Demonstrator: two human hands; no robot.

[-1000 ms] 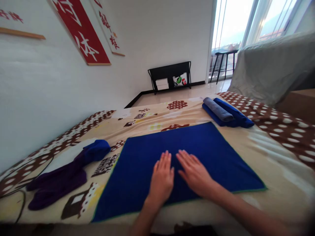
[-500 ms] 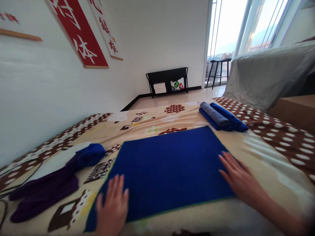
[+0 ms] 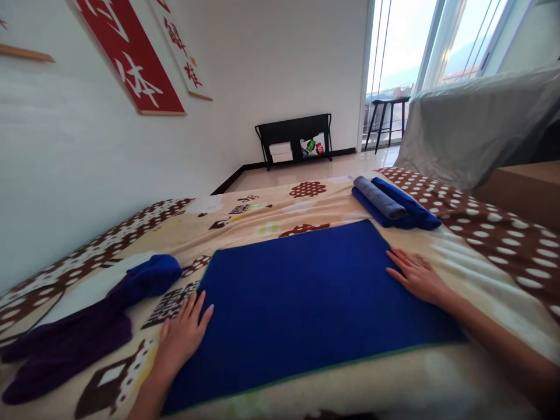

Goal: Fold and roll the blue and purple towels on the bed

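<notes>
A blue towel (image 3: 306, 303) with a thin green edge lies spread flat on a patterned blanket (image 3: 350, 388). My left hand (image 3: 186, 326) rests across its left edge, fingers stretched out. On the opposite side, my right hand (image 3: 415, 271) lies flat over the right edge near the far corner, fingers extended. Neither hand grips anything. To the left of my left hand is a crumpled purple and blue cloth (image 3: 96, 321). Beyond the towel's far right corner sit a rolled grey cloth (image 3: 380, 197) and a folded blue cloth (image 3: 411, 207), side by side.
A cardboard box (image 3: 525, 189) and a plastic-covered piece of furniture (image 3: 472, 122) stand at the right. A low black rack (image 3: 293, 137) is against the far wall, with a dark stool (image 3: 387, 119) by the window. Dark cables (image 3: 44, 315) run along the left.
Both hands have slid forward along the towel's sides, the left also moving outward to the left edge. The towel stays spread flat. The view has shifted slightly.
</notes>
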